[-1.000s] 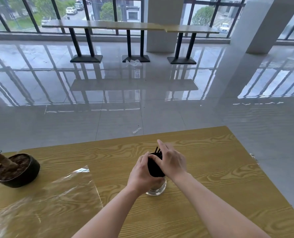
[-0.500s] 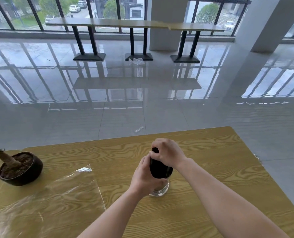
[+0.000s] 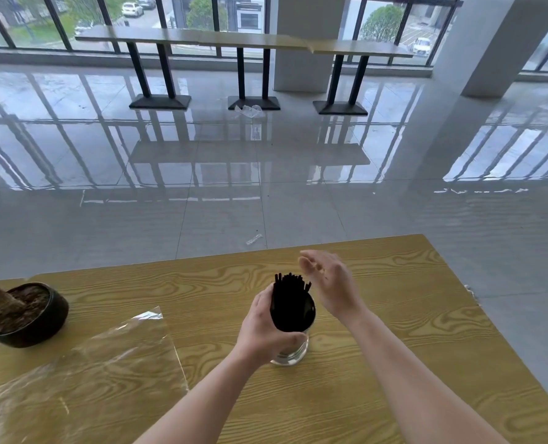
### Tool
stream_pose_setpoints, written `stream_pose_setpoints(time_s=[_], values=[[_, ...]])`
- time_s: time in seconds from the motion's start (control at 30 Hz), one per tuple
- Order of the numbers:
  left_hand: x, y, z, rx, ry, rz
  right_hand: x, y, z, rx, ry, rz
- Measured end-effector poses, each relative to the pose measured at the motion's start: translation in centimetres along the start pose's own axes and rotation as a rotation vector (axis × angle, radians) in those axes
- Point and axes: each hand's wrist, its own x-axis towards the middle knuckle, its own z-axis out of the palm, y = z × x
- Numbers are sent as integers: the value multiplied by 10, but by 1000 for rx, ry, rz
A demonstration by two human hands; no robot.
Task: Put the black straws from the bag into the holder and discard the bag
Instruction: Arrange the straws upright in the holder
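A bundle of black straws (image 3: 290,301) stands upright in a clear glass holder (image 3: 293,352) on the wooden table (image 3: 394,315). My left hand (image 3: 259,328) wraps around the holder and the straws from the left side. Just right of the straw tips hovers my right hand (image 3: 330,283), fingers spread and palm facing the straws, holding nothing. The empty clear plastic bag (image 3: 83,376) lies flat on the table to the left.
A dark bowl-shaped pot (image 3: 26,315) with soil and a stub of plant sits at the table's left edge. The table's far edge and right edge drop to a glossy tiled floor. Long tables stand by the windows far back.
My right hand has lifted off the top of the straws and opened, moving right. The straw tips now show above the holder. My left hand keeps its grip.
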Motion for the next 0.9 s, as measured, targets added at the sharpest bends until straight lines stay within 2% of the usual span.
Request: stream_pose_setpoints(time_s=[0.1, 0.2, 0.37, 0.7, 0.9], values=[[2, 1, -2, -37, -20, 23, -29, 17, -10, 68, 28, 138], [7, 2, -5, -137, -6, -17, -44, 25, -3, -98, -104, 215], [19, 5, -6, -135, 41, -47, -35, 11, 13, -131, -51, 194], [25, 7, -5, -139, 66, -50, -19, 0, 20, -160, -91, 194], [27, 2, -7, -177, 118, -80, -19, 1, 14, -103, -18, 196]])
